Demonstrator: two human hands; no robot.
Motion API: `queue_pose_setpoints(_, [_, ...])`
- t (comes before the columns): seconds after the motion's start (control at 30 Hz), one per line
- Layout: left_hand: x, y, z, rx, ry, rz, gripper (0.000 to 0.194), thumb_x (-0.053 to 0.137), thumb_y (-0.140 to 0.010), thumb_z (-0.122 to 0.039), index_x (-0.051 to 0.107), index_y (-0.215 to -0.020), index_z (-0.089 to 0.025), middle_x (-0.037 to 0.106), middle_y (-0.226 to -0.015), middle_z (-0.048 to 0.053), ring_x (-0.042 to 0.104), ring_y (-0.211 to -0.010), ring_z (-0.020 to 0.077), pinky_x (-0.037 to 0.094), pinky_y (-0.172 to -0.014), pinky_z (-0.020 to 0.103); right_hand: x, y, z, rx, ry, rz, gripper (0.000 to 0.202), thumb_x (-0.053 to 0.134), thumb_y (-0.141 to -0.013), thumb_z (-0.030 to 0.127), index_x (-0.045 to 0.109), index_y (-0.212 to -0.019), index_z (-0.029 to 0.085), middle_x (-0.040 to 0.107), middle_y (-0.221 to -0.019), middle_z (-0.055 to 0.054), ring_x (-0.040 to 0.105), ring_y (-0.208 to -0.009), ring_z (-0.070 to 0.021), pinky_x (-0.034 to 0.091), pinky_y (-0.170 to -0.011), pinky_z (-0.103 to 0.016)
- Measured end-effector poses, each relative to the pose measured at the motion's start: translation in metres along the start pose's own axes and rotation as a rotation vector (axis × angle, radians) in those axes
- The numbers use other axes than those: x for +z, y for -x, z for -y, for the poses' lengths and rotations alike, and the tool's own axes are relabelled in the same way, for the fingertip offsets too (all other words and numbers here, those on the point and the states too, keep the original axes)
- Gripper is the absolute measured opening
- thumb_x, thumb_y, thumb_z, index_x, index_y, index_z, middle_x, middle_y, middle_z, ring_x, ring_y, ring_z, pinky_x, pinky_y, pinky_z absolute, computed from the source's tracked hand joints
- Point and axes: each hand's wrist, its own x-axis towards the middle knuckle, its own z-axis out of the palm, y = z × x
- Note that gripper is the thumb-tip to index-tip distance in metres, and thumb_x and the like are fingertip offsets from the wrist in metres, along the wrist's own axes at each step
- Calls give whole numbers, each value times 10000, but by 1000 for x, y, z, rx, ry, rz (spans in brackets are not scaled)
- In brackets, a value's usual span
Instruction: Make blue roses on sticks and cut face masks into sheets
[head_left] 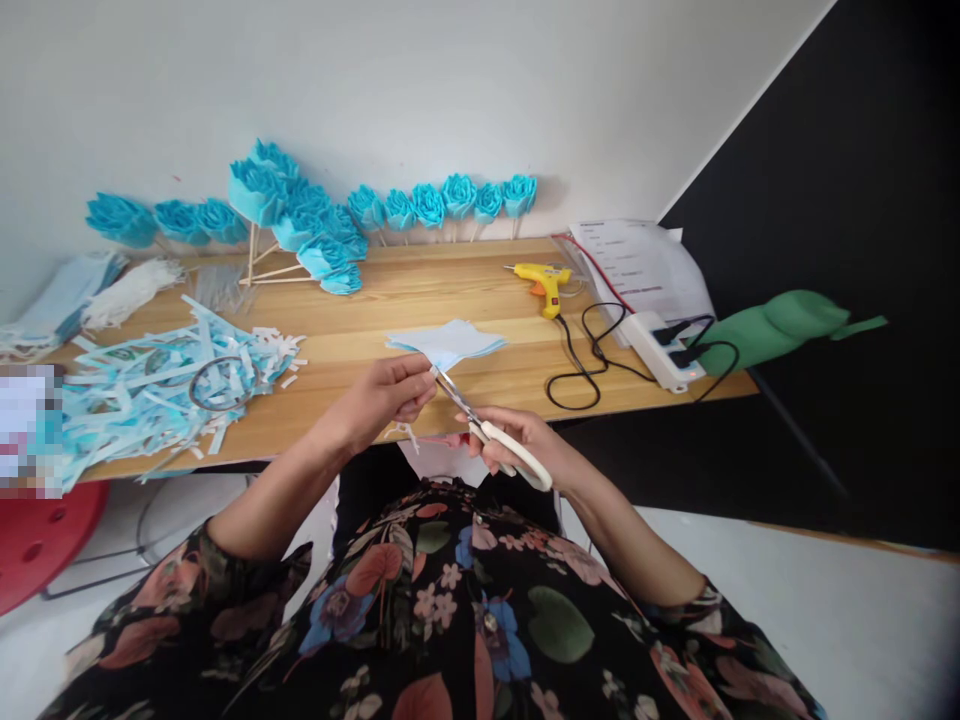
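My right hand (pixel 525 440) grips a pair of scissors (pixel 510 450) with white handles, its blades pointing up and left. The blade tips reach the fingertips of my left hand (pixel 397 395), whose fingers are pinched together. Whatever those fingers hold is too small or hidden to make out. Just beyond them, a small stack of pale blue fabric pieces (pixel 454 343) with pointed ends lies on the wooden table (pixel 405 280). A thin white strip (pixel 405 433) hangs at the table's front edge, below my left hand.
Blue fabric flowers (pixel 427 205) on sticks lean along the wall. A heap of cut strips (pixel 165 380) with a roll of tape covers the left side. A yellow glue gun (pixel 544 285), a power strip (pixel 664 350), papers (pixel 645 265) and a green wrapped object (pixel 780 325) are at right.
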Motion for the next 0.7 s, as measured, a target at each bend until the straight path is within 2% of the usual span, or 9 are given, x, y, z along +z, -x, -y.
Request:
queue_pose_setpoints(0.23, [5,1,-9,-28,-61,37,372,744,-807,-425,498,-772,-149,446,-641,-41,323,-503,37,239,-471,185,-8,3,0,-45,-13,20,616,835,-725,456,670,-1246,172,669,-782,2,546,-557,-64,469,-517,-194])
queue_pose_setpoints(0.37, [6,1,-13,16,-98,61,342,724,-834,-418,498,-845,-162,474,-646,-41,349,-502,48,260,-462,186,-13,4,-4,-107,-33,60,602,812,-759,448,663,-1267,162,666,-776,-7,540,-530,-64,436,-472,-189])
queue_pose_setpoints(0.5, [8,2,-13,141,-130,13,304,674,-890,-396,481,-995,-186,451,-601,-71,349,-489,60,227,-455,183,-14,6,-7,-213,-135,114,578,754,-819,472,645,-1291,158,650,-772,-14,510,-483,-57,402,-432,-192])
queue_pose_setpoints(0.6, [13,6,-10,280,-153,-64,274,666,-908,-363,461,-968,-193,452,-595,-74,403,-525,70,279,-497,187,-12,8,-6,-239,-201,144,549,729,-843,472,647,-1285,156,632,-765,-17,478,-475,-50,377,-418,-185])
queue_pose_setpoints(0.7, [18,9,-9,358,-147,-75,254,657,-920,-347,458,-964,-195,466,-607,-66,439,-551,79,314,-530,202,-9,11,-2,-242,-243,142,565,729,-836,492,651,-1279,149,614,-745,-14,446,-472,-47,332,-400,-175])
